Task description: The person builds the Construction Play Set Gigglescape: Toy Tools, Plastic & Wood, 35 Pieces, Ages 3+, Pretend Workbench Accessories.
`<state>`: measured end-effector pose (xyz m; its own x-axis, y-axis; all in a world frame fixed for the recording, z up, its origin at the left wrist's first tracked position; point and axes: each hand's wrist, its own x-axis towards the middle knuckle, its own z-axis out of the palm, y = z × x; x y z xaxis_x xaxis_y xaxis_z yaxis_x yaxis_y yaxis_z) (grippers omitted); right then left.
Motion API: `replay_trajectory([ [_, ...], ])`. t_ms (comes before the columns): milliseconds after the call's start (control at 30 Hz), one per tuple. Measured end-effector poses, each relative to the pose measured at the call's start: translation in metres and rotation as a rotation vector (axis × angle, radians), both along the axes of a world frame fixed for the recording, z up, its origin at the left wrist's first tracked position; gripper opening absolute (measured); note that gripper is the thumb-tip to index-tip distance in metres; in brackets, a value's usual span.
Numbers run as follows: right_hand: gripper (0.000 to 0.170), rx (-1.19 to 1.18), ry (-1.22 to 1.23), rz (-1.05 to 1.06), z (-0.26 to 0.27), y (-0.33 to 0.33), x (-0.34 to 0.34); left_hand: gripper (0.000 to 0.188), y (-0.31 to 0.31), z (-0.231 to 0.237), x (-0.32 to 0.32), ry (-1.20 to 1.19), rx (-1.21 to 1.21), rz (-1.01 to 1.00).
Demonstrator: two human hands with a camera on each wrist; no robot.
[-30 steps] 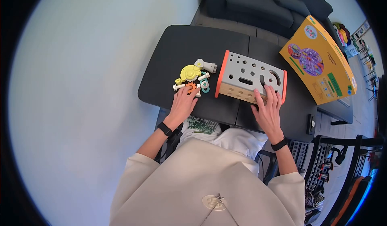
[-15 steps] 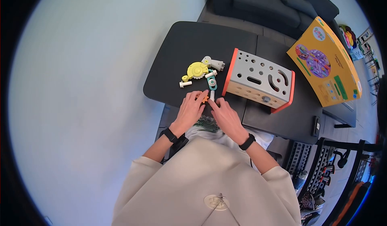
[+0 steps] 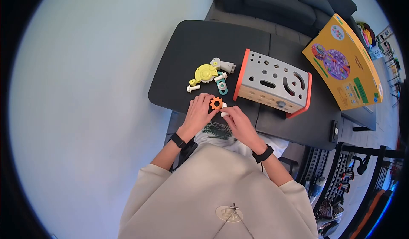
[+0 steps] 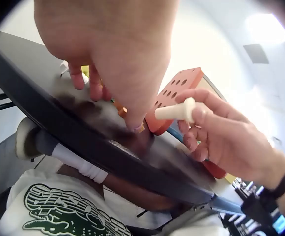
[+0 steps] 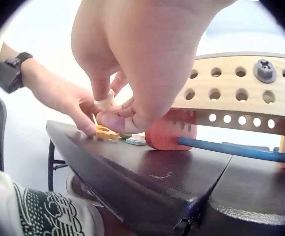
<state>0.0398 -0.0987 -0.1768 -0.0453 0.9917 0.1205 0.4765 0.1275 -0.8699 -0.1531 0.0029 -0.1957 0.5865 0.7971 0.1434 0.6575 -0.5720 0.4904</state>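
Note:
My left hand (image 3: 198,114) pinches an orange toy gear (image 3: 216,103) by its edge, low over the table's near edge. Beside it my right hand (image 3: 239,121) holds a white toy bolt (image 4: 174,112) between thumb and fingers; in the left wrist view the shaft points toward the left hand. In the right wrist view the bolt's head (image 5: 104,101) shows above the gear, its shaft mostly hidden by fingers. Farther back lie a loose white bolt (image 3: 193,88), a yellow toy piece (image 3: 205,73) and a teal link (image 3: 222,88) with white bolts on it.
A toy workbench box (image 3: 268,84) with a grey perforated top, red ends and a grey bolt (image 5: 265,71) in its wooden side stands to the right. Beyond it is a yellow carton (image 3: 341,64). A small black object (image 3: 333,130) lies at the table's right corner.
My right hand has left the toy box, come over to the left hand and picked up a white bolt. The left hand has drawn the orange gear away from the other pieces, toward the right.

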Motion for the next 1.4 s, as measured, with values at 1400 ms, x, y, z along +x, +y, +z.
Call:
replay_trajectory([
  [1400,0.027,-0.008,0.402,-0.471,-0.01,-0.035,0.055,0.075,0.027,0.1,0.104,-0.02,0.454,-0.568],
])
